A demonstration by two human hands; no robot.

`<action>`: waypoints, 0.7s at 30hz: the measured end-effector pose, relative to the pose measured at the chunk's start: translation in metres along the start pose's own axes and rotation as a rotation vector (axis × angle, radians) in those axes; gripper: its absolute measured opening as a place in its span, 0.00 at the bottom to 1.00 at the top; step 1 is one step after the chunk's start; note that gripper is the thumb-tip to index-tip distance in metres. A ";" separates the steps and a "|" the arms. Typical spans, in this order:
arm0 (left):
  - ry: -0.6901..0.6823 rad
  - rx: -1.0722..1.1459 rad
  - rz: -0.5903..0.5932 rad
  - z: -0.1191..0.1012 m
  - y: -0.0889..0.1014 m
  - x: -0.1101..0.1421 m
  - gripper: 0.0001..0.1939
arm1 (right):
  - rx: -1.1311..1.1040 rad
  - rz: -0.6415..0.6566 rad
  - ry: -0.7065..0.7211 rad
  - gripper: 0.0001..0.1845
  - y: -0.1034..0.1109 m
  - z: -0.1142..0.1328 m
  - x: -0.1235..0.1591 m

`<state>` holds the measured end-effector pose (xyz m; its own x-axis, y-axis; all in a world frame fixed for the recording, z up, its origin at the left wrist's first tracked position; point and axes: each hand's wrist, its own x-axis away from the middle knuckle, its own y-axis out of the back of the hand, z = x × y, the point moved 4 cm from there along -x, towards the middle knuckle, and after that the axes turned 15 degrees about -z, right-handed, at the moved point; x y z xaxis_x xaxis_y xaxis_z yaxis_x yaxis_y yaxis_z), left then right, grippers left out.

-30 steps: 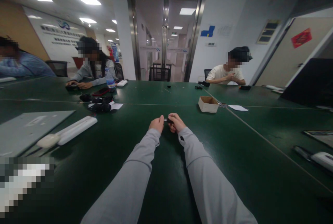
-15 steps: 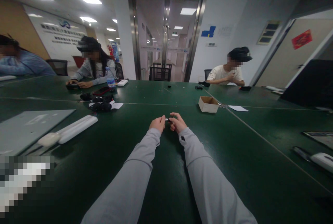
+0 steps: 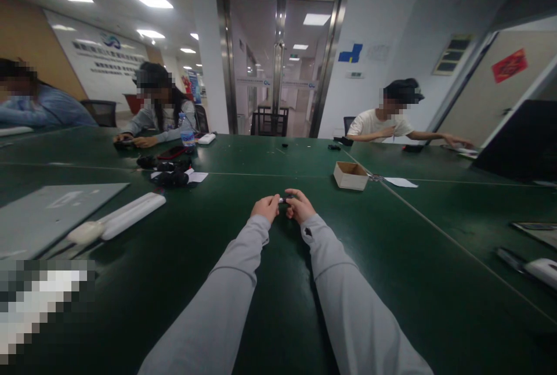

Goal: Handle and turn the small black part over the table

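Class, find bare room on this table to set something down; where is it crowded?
Bare tabletop lies between the right sleeve and the diagonal seam, between the left sleeve and the long white object, and between the right hand and open box. It is crowded back left, where black items, paper and a bottle bunch.

The tabletop is dark green, crossed by thin pale lines. The small piece shows black and silver. Sleeves are plain light grey. The box is off-white outside, brown inside; the bottle carries a blue label; the sign is red.
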<state>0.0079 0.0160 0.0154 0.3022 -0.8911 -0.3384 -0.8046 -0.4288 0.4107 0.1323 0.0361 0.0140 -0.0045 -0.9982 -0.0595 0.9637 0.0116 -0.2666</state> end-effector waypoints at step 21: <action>0.052 0.067 -0.028 -0.002 0.001 0.003 0.20 | -0.008 -0.002 -0.014 0.22 -0.001 0.002 0.002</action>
<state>0.0087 0.0128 0.0167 0.3498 -0.8863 -0.3036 -0.8274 -0.4442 0.3435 0.1316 0.0342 0.0158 -0.0029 -0.9990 -0.0453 0.9614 0.0097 -0.2748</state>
